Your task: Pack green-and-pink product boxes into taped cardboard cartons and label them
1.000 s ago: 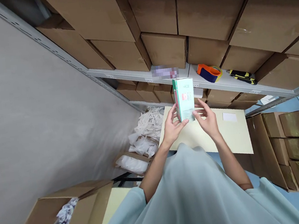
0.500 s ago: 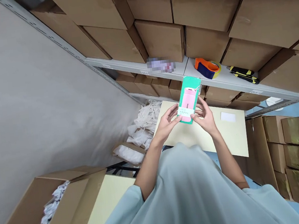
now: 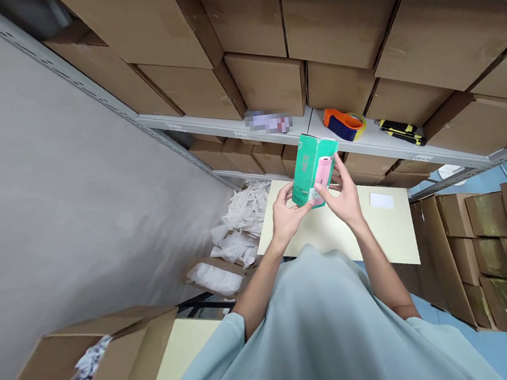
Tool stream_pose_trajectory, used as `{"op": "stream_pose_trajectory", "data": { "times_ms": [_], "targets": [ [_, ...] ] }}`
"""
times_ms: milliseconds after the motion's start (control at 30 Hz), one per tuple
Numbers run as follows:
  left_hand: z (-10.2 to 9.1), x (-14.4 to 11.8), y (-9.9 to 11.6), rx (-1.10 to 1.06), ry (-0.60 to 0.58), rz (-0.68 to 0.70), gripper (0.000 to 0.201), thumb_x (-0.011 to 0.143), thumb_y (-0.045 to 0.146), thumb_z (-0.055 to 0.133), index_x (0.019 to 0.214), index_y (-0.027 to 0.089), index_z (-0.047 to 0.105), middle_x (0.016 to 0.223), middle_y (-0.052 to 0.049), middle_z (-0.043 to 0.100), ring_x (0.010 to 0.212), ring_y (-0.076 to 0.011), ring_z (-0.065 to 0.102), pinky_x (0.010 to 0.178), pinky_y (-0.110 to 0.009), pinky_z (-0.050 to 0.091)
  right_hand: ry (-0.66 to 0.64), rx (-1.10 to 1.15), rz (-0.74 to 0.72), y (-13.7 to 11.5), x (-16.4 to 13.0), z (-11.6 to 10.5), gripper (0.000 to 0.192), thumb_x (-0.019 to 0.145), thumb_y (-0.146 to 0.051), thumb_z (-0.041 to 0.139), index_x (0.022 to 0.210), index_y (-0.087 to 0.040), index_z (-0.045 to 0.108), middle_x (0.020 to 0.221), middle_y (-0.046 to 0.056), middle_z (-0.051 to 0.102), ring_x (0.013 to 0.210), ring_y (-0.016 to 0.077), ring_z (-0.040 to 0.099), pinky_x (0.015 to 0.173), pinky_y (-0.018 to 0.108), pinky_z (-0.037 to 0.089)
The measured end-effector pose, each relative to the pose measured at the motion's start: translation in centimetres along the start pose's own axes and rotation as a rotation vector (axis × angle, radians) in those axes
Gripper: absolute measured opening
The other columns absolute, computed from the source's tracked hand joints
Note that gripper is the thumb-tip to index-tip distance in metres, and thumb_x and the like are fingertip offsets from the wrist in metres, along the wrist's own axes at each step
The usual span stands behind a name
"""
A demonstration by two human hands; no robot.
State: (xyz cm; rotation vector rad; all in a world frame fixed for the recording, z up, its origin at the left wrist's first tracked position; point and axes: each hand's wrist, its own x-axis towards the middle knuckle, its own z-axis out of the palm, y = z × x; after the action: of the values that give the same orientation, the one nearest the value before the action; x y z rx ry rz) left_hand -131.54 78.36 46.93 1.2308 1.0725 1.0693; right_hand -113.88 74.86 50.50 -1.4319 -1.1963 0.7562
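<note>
Both my hands hold a small green product box [image 3: 311,168] with a pink item pictured on its front, raised above a pale yellow table [image 3: 377,234]. My left hand [image 3: 285,215] grips the box's lower left corner with fingers and thumb. My right hand [image 3: 343,195] wraps its lower right side, thumb on the front face. The box is tilted, its top leaning to the right toward the shelf.
A metal shelf [image 3: 376,139] stacked with brown cartons [image 3: 268,81] stands ahead; an orange tape dispenser [image 3: 343,123] and a yellow-black tool [image 3: 400,129] lie on it. A white card [image 3: 381,200] rests on the table. White bags [image 3: 243,221] pile at left. An open carton [image 3: 95,372] sits near left.
The box has been turned in my hands: a pale side face showed first, then the pink front, now a green side and the front. The view shifted slightly.
</note>
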Motion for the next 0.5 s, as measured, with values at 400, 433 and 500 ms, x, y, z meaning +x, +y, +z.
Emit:
{"op": "stream_pose_trajectory", "data": {
  "times_ms": [400,433,500],
  "targets": [
    [-5.4,1.4,1.2,-0.290,-0.341,-0.186,0.069,0.078,0.060,0.099,0.127,0.025,0.066,0.156,-0.017,0.068,0.141,-0.0359,0.070,0.091,-0.037,0.068,-0.024,0.079,-0.006,0.0,2.2,1.6,0.113,0.095,-0.079,0.075,0.185,-0.036,0.022,0.167,0.015,0.061,0.139,0.0377,0.072,0.106,0.052,0.069],
    [-6.1,1.7,1.2,-0.312,-0.363,-0.227,0.068,0.077,0.057,0.101,0.126,0.025,0.066,0.154,-0.016,0.070,0.138,-0.0350,0.072,0.091,-0.037,0.068,-0.035,0.095,-0.002,0.0,2.2,1.7,0.114,0.094,-0.080,0.075,0.185,-0.036,0.024,0.165,0.015,0.063,0.139,0.0382,0.071,0.105,0.052,0.069],
    [-7.1,2.1,0.9,-0.337,-0.399,-0.266,0.069,0.074,0.054,0.103,0.124,0.025,0.065,0.146,-0.015,0.074,0.131,-0.0331,0.076,0.091,-0.038,0.067,-0.050,0.113,0.005,-0.2,2.2,2.2,0.114,0.093,-0.082,0.076,0.184,-0.036,0.026,0.166,0.015,0.063,0.143,0.0395,0.069,0.105,0.052,0.069]
  ]
}}
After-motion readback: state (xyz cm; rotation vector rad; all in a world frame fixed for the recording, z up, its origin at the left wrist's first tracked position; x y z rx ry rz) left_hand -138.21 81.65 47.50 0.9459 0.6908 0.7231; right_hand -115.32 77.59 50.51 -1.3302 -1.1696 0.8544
